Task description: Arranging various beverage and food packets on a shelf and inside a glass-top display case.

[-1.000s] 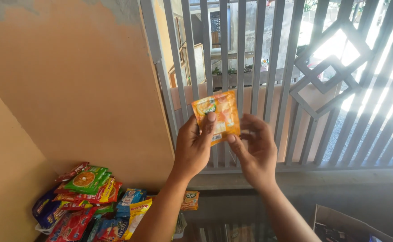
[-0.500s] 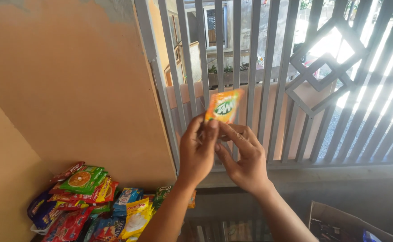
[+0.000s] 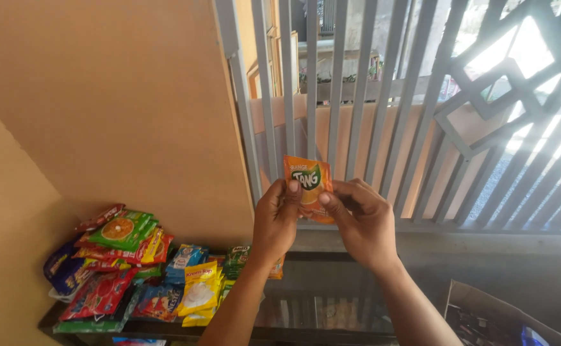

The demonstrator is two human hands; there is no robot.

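While it is kept upright in front of the grey window bars (image 3: 332, 109), a small orange drink-powder sachet (image 3: 308, 182) is pinched between both thumbs and forefingers, printed face toward the camera, seemingly so it can be looked over. The left hand (image 3: 278, 221) grips its left edge, and the right hand (image 3: 359, 221) grips its lower right side. Below and to the left, well apart, a heap of coloured sachets (image 3: 133, 269) is spread over a dark shelf (image 3: 332, 333). An open cardboard box (image 3: 485, 314) is seen at lower right. Nothing is interposed between hands and sachet.
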